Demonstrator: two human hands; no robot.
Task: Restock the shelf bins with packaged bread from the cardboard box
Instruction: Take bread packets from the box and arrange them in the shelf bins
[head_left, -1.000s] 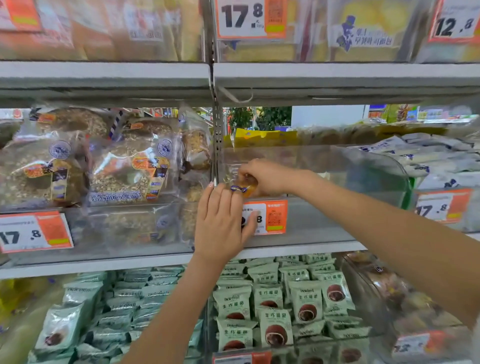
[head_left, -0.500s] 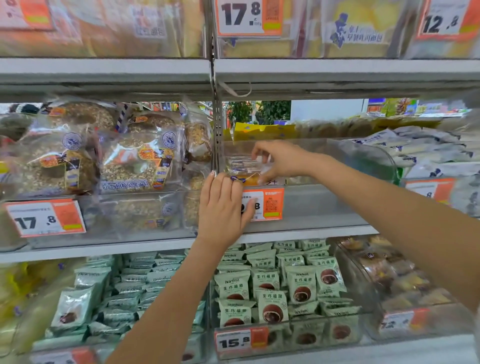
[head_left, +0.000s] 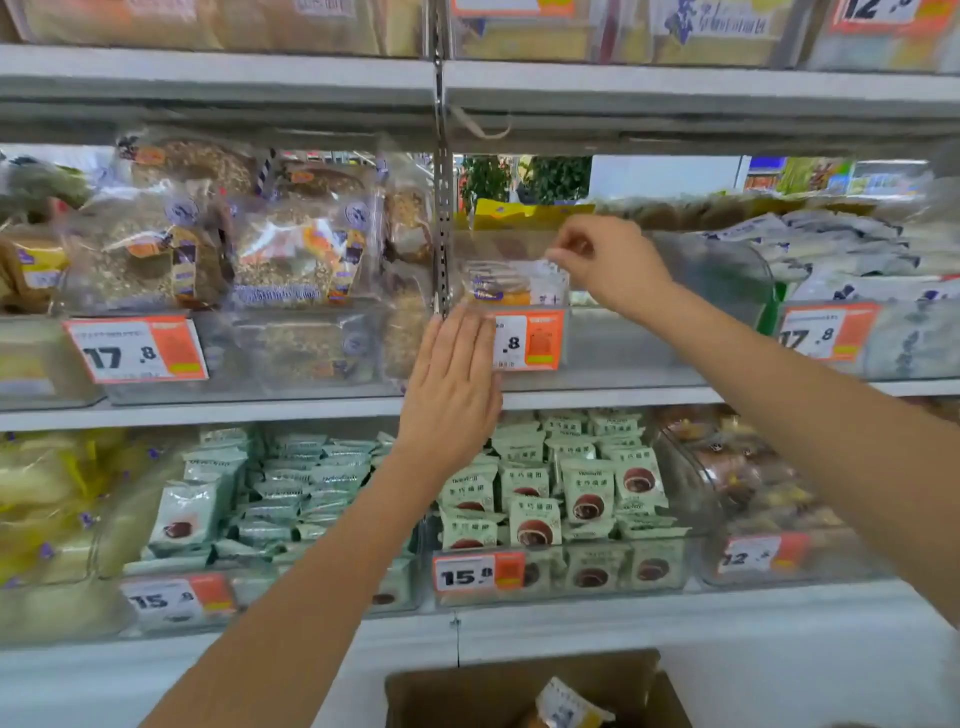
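A clear shelf bin (head_left: 613, 338) on the middle shelf holds one packaged bread (head_left: 501, 285), upright at its front left corner. My right hand (head_left: 610, 260) reaches over the bin's rim and pinches the package's top edge with its fingertips. My left hand (head_left: 451, 387) lies flat against the bin's front, fingers together, partly covering the orange price tag (head_left: 535, 340); it holds nothing. The cardboard box (head_left: 519, 691) shows at the bottom edge with one more packaged bread (head_left: 569, 706) inside.
Seeded loaves (head_left: 291, 254) fill the bin to the left, past a metal upright (head_left: 442, 208). White-wrapped packs (head_left: 852, 244) fill the bin to the right. The lower shelf holds green snack packs (head_left: 571, 488). Another shelf (head_left: 675, 88) hangs close above.
My right hand has lifted and drawn back to the right, and the bread now stands in the bin's corner. The left hand has flattened on the bin front. The view dropped, showing the box.
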